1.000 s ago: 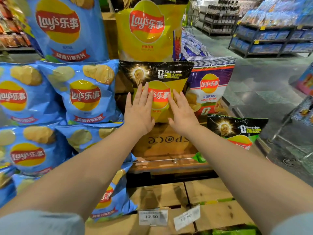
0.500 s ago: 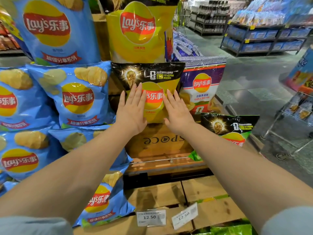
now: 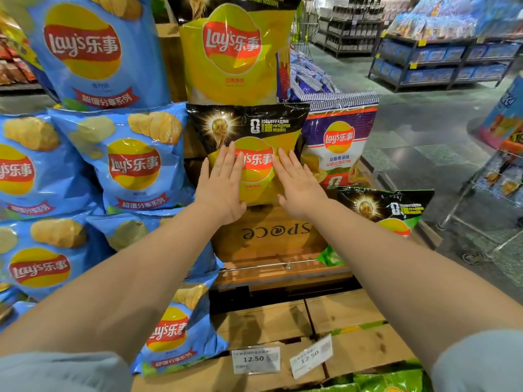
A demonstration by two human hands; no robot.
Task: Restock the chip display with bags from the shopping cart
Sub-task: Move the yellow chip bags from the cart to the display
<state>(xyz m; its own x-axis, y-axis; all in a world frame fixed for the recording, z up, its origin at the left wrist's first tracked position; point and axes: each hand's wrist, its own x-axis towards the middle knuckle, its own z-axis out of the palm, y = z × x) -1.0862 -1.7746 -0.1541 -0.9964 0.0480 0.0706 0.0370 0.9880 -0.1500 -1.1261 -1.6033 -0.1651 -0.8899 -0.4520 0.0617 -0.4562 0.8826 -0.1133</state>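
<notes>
Standing upright on a wooden crate [image 3: 268, 236], the black-and-yellow chip bag [image 3: 254, 131] is pressed flat by the left hand [image 3: 222, 183] at nine o'clock and the right hand [image 3: 298, 186] at three o'clock, fingers [image 3: 232, 157] straight and open.

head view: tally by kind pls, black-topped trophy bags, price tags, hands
black-topped trophy bags: 2, the yellow bag pressed under both hands and the green bag to its right
price tags: 2, the left tag and the right tag, both reading 12.50
hands: 2, the left hand and the right hand, both flat
total: 6
</notes>
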